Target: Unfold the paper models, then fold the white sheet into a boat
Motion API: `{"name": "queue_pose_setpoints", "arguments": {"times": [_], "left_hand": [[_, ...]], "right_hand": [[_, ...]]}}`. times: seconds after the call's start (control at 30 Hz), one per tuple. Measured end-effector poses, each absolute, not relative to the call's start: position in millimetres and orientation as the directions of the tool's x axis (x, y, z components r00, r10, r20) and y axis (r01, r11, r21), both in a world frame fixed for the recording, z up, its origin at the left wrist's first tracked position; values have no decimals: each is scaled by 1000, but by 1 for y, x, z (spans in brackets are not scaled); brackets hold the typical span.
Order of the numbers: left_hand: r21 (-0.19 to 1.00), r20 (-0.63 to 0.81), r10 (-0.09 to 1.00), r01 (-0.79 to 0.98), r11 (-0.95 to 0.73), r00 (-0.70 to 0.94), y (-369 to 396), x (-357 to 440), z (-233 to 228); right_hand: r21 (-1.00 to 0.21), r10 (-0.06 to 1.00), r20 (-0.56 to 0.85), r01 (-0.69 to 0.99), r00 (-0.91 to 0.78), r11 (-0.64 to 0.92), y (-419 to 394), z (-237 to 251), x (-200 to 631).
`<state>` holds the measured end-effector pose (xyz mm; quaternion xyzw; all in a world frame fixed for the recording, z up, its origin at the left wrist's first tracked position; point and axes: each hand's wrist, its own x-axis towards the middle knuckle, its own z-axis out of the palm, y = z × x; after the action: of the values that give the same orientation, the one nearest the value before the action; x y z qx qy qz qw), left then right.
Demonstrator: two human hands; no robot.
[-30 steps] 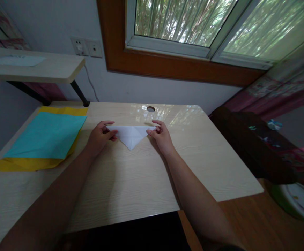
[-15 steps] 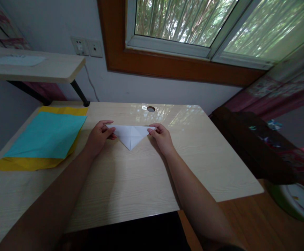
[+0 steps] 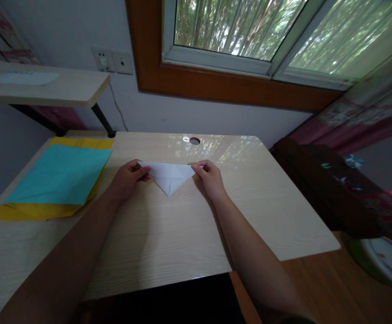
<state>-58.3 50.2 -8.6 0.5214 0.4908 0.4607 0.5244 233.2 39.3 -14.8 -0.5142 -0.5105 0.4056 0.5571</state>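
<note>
A white paper [image 3: 169, 175] folded into a downward-pointing triangle lies on the light wooden desk [image 3: 168, 234]. My left hand [image 3: 126, 180] pinches its left corner between thumb and fingers. My right hand [image 3: 209, 177] pinches its right corner the same way. The long folded edge runs between my two hands, and the tip points toward me.
A teal sheet [image 3: 60, 173] lies on a yellow sheet [image 3: 40, 209] at the desk's left. A cable hole [image 3: 194, 141] sits near the desk's far edge. A raised shelf [image 3: 43, 85] stands at the far left. A dark cabinet [image 3: 331, 189] and a green-rimmed basin [image 3: 383, 261] are on the right.
Both hands have slid slightly inward along the paper's top edge, and their fingers have curled tighter on the corners. The paper has barely shifted.
</note>
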Motion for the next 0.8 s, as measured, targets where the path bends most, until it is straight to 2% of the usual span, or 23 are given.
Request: {"name": "queue_pose_setpoints", "arguments": {"times": [0.23, 0.57, 0.8], "left_hand": [[988, -73, 991, 143, 56, 116, 46, -57, -4], [996, -7, 1000, 87, 8, -17, 47, -56, -8], [999, -2, 999, 51, 4, -35, 47, -56, -7]], "right_hand": [[-989, 974, 148, 4, 173, 149, 38, -12, 232], [-985, 985, 134, -94, 112, 144, 39, -13, 227], [-986, 986, 134, -88, 103, 143, 40, -16, 229]]}}
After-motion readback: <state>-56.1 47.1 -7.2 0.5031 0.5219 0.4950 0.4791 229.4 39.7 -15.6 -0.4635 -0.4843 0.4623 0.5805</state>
